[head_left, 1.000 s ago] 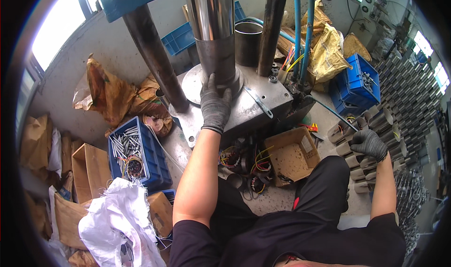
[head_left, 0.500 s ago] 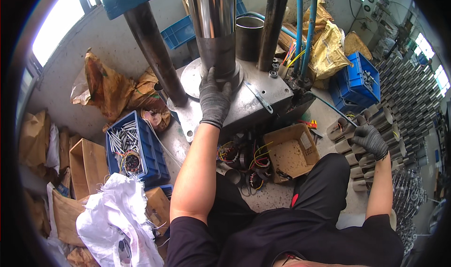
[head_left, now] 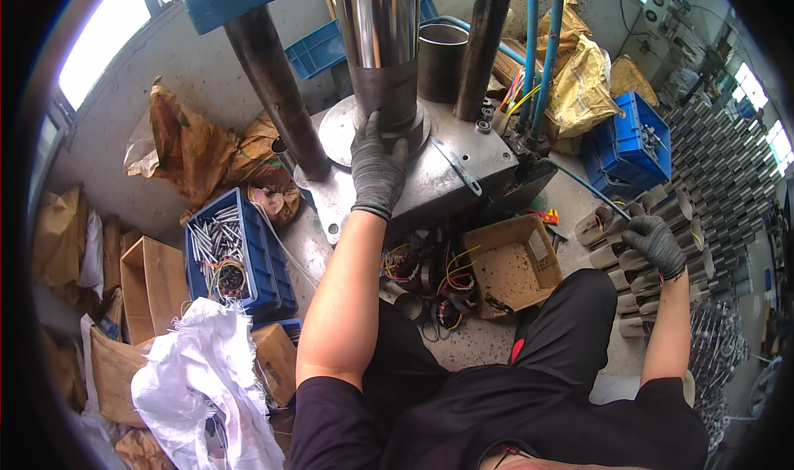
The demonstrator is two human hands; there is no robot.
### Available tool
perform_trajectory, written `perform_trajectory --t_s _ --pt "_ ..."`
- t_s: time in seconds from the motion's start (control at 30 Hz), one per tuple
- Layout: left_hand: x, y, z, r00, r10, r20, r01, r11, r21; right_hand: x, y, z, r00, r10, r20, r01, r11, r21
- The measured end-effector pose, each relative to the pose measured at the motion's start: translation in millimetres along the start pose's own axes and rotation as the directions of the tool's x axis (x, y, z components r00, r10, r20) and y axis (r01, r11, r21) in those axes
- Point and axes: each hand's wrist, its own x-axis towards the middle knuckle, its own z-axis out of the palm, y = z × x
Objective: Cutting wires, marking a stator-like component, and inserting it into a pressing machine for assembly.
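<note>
My left hand [head_left: 379, 168], in a dark grey glove, rests against the lower front of an upright metal cylinder [head_left: 385, 90]. Its fingers stretch up along the dark lower band and the thumb stands apart. The cylinder sits on a round steel plate [head_left: 335, 139] on the press bed [head_left: 413, 187], below a shiny ram [head_left: 376, 23]. Out to the right, my gloved right hand [head_left: 655, 245] is wrapped round the end of a long thin lever [head_left: 587, 189], which runs to the side of the press. A flat blade-like tool [head_left: 456, 168] lies on the bed, right of the cylinder.
Dark press columns [head_left: 277, 94] flank the cylinder. A blue crate [head_left: 240, 251] of metal shafts stands at left, beside a white sack [head_left: 203, 387]. Below the bed are an open cardboard box [head_left: 513, 263] and wired coils [head_left: 451, 284]. Stacked metal tubes [head_left: 719, 164] fill the right side.
The view has shifted slightly. Both hands keep their places on the cylinder and the lever; the right hand and lever end look almost unmoved.
</note>
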Motion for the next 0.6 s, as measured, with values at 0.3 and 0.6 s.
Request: perform_trajectory --t_s 0.3,0.6 --pt "-0.8 -0.4 -0.2 1.000 -0.002 0.011 0.002 1.000 0.017 2.5 1.4 -6.6 0.981 0.124 0.149 -0.143 0.982 0.127" --pt "0.2 -0.1 -1.3 0.997 -0.048 0.064 0.048 0.999 -0.005 4.6 7.7 -10.3 0.976 -0.051 0.212 0.012 0.983 0.183"
